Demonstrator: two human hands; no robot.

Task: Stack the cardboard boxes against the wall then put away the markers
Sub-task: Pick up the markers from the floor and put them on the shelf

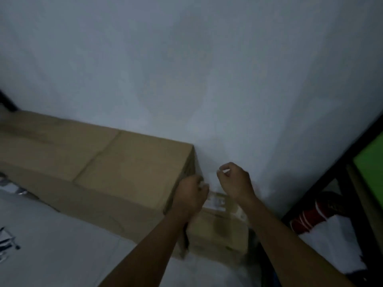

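A long cardboard box (116, 162) lies against the white wall (207, 69). At its right end a smaller cardboard box (219, 230) with a white label (216, 200) stands on the floor, also by the wall. My left hand (191, 193) is curled at the long box's right end, above the small box; its fingers are hidden behind the back of the hand. My right hand (234, 179) hovers over the small box near the wall, fingers loosely curled, nothing visible in them. Dark markers (8, 243) lie on the white floor at the far left.
A black-framed shelf (350, 179) stands at the right, with a green panel (371, 162) and a red and white item (310, 216) on its lower level. White floor (62, 245) spreads in front of the boxes. The picture is blurred.
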